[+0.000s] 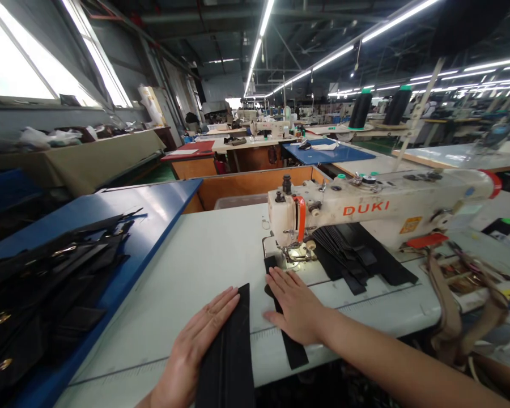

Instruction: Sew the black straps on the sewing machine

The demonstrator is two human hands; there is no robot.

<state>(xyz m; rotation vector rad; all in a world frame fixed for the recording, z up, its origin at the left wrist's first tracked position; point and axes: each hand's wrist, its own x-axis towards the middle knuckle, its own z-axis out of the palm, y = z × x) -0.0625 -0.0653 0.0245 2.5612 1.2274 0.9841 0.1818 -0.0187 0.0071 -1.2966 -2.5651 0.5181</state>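
Note:
My left hand [202, 334] is closed along the left edge of a wide, seamed black fabric strip [232, 351], fingers straight on top and thumb hidden. That strip runs down past the table's front edge. To its right, my right hand [295, 303] lies flat with fingers apart on a narrower black fabric strip [295, 352], pressing it to the tabletop. The far end of the narrow strip reaches beside the presser foot [300, 254] of a white sewing machine [335, 207]. Under the machine's arm, several black fabric pieces [348, 258] are fanned out.
A blue table [165, 221] at left bears a heap of black straps [63, 283] with metal hardware. Beige straps [440, 300] and a small parts tray [463, 283] are at right. Black thread cones [360, 110] stand behind the machine. A printed ruler line crosses the pale tabletop [221, 243].

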